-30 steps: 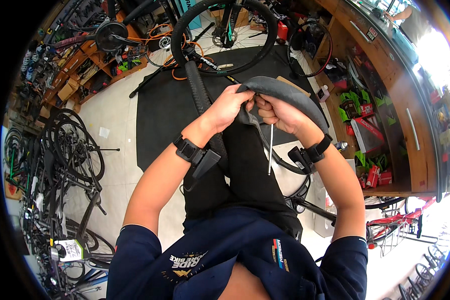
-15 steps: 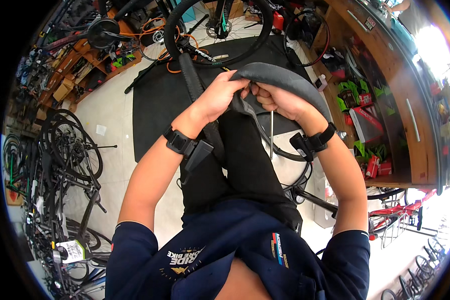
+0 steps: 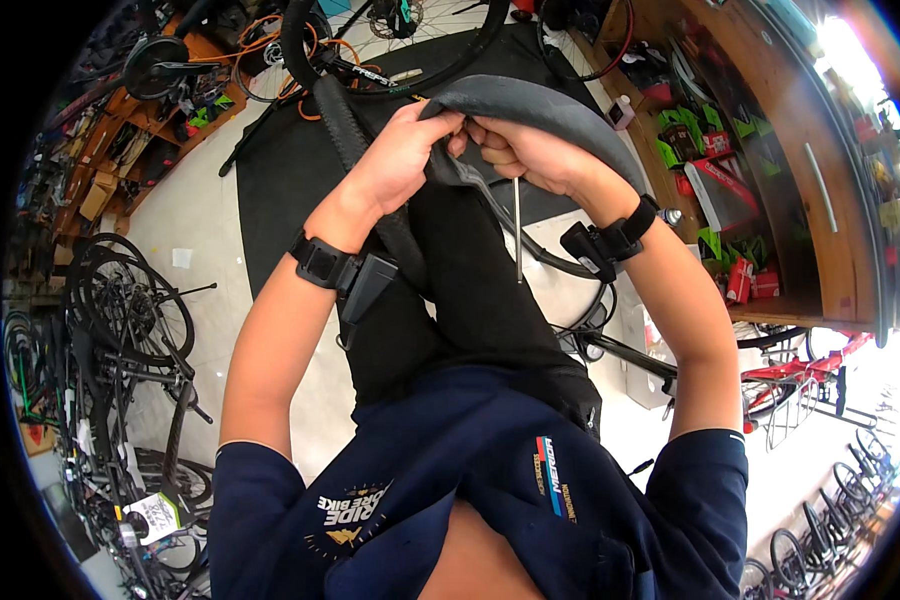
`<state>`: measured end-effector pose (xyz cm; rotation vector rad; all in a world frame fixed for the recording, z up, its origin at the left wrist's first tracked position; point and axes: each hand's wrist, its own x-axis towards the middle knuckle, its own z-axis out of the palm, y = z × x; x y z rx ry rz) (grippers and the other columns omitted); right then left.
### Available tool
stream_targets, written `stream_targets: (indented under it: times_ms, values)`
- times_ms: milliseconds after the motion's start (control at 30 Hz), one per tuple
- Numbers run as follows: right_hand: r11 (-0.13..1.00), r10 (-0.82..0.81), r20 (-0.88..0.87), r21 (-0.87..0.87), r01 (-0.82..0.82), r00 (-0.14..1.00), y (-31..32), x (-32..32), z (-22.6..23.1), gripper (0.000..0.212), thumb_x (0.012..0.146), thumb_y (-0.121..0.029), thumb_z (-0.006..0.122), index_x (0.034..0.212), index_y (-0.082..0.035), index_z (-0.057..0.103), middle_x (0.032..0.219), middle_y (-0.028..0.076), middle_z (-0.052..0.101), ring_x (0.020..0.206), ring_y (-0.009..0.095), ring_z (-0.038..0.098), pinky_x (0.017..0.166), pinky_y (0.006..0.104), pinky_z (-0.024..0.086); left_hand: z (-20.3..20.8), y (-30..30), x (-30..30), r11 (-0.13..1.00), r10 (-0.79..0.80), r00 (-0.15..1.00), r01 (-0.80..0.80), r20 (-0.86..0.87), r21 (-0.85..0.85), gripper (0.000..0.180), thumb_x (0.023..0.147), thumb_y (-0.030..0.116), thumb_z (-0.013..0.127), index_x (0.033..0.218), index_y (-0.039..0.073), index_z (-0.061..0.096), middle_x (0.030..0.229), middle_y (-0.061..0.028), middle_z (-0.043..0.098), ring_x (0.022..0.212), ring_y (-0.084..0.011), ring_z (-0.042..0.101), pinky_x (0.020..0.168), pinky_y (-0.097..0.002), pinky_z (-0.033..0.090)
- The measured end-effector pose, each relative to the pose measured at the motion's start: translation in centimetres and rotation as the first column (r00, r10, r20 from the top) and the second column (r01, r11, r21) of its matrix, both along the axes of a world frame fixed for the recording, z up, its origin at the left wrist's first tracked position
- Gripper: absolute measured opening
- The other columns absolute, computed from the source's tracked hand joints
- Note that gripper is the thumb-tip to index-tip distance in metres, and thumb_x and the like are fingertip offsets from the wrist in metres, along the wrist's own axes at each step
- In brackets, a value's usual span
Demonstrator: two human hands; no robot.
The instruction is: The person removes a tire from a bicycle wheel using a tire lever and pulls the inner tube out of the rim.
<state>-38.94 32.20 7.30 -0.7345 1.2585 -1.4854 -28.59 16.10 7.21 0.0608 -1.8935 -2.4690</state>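
Note:
A black inner tube [image 3: 545, 103] arches rounded and swollen-looking above my hands and runs down on the right past my right wrist. My left hand [image 3: 402, 158] pinches it at its left end, thumb on top. Close beside it, my right hand [image 3: 520, 150] is closed with curled fingers against the tube's inner side. A flatter black stretch [image 3: 457, 172] hangs below the hands. Left of it, a knobbly black tyre [image 3: 341, 122] passes behind my left forearm along my legs. A thin silver rod [image 3: 518, 235] points down beneath my right hand; its upper end is hidden.
A black mat [image 3: 275, 185] lies on the pale floor ahead, with a bicycle wheel [image 3: 470, 60] above it. Wooden shelves with boxes [image 3: 800, 180] stand at right. Several bicycles [image 3: 135, 300] crowd the left side. A red bike frame [image 3: 810, 365] is at the lower right.
The whole scene has shifted up and slightly left in the view. Both hands keep their hold on the inner tube, with little change between them.

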Motion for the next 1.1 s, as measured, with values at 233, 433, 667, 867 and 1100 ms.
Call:
stream_targets:
  times_ms: [233,433,667,867,1100]
  values:
    - [1.000,0.013,0.008,-0.013,-0.013,1.000,-0.3,-0.5,-0.7,0.033,0.106,-0.028,0.038,0.098,-0.004,0.059,0.075,-0.006,0.048,0.053,0.003,0.024,0.045,0.0199,0.020,-0.5,-0.4,0.0,0.998,-0.007,1.000,0.005,0.024,0.062,0.015,0.101,0.016,0.050,0.100,0.004,0.060,0.088,0.0021,0.054,0.078,-0.0073,0.048,0.074,-0.0240,0.042]
    - [1.000,0.006,-0.003,-0.028,-0.006,1.000,-0.3,-0.3,-0.5,0.034,0.106,-0.029,0.038,0.097,-0.004,0.060,0.073,-0.006,0.046,0.052,0.003,0.024,0.045,0.0200,0.020,0.0,0.1,0.2,0.998,0.004,0.999,-0.006,0.033,0.067,0.015,0.101,0.015,0.049,0.100,0.005,0.060,0.087,0.0023,0.054,0.078,-0.0071,0.048,0.073,-0.0237,0.042]
    - [0.998,0.061,0.006,-0.025,-0.061,0.998,-0.4,-0.8,-0.7,0.033,0.105,-0.029,0.040,0.097,-0.004,0.060,0.074,-0.006,0.047,0.052,0.003,0.024,0.045,0.0204,0.021,-0.3,-0.1,0.1,0.998,0.002,1.000,-0.003,0.025,0.061,0.015,0.101,0.015,0.050,0.100,0.004,0.060,0.086,0.0020,0.054,0.077,-0.0076,0.048,0.073,-0.0238,0.042]
    - [0.998,-0.047,0.004,-0.038,0.048,0.999,-0.3,0.0,-0.3,0.035,0.105,-0.029,0.039,0.093,-0.004,0.060,0.066,-0.007,0.040,0.051,0.004,0.024,0.045,0.0215,0.019,0.3,0.7,0.1,0.997,0.045,0.998,-0.048,0.053,0.061,0.016,0.098,0.015,0.051,0.091,0.005,0.061,0.079,0.0026,0.052,0.075,-0.0078,0.046,0.070,-0.0241,0.039]
    - [1.000,0.002,-0.029,-0.029,-0.003,1.000,-0.4,-0.5,-0.3,0.031,0.102,-0.028,0.043,0.089,-0.006,0.059,0.064,-0.005,0.042,0.050,0.005,0.025,0.045,0.0219,0.020,-0.2,0.5,-0.4,0.989,0.031,0.999,-0.032,0.012,0.148,0.013,0.097,0.009,0.049,0.094,0.003,0.060,0.083,0.0012,0.055,0.074,-0.0084,0.049,0.070,-0.0240,0.041]
